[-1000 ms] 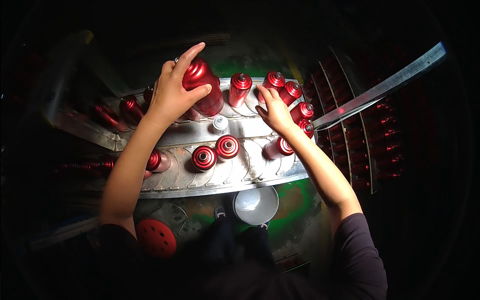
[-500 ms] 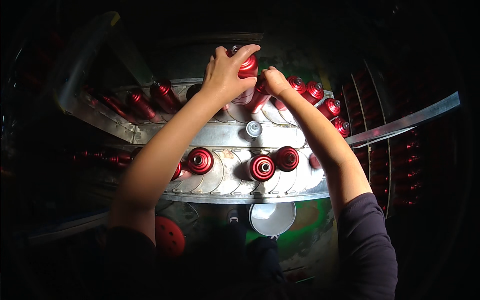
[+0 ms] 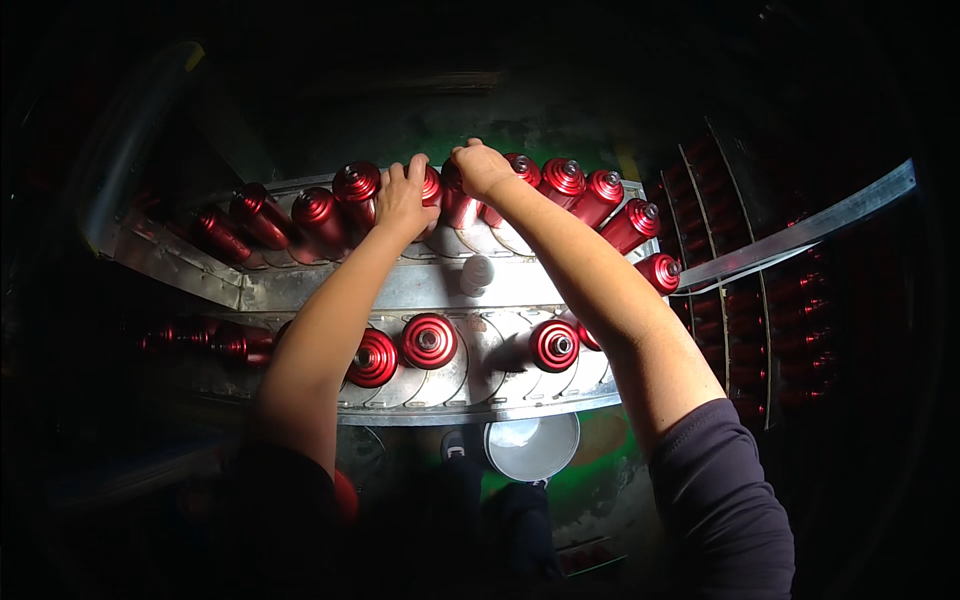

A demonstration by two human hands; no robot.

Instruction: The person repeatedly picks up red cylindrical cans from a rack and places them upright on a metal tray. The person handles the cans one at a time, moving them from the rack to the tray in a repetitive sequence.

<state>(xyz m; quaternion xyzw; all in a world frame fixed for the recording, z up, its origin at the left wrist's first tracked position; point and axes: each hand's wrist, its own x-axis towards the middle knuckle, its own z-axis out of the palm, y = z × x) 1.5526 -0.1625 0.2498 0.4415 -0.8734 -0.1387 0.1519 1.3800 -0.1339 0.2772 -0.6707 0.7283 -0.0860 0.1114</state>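
My left hand (image 3: 405, 198) is at the far row of shiny red bottles, its fingers curled round the upper part of one red bottle (image 3: 432, 187). Just right of it, my right hand (image 3: 484, 167) is closed over the top of another red bottle (image 3: 461, 208); its fingertips are hidden behind the hand. Both bottles stand in the row on a metal slat conveyor (image 3: 480, 385). Between the far and near rows, a small whitish, bottle-shaped piece (image 3: 477, 275) stands on the flat metal strip (image 3: 360, 290).
Nearer me, red bottles (image 3: 428, 341) stand on the conveyor's front run. A metal rail (image 3: 800, 225) sticks out at right, beside dark racks of red bottles (image 3: 800, 340). Below the front edge stands a round pale bucket (image 3: 532, 450); a red round seat (image 3: 345, 495) is partly hidden.
The red bottle that my left hand held raised is now down in the far row. My right hand has moved left. Near-row bottles have shifted right, and the view has moved slightly.
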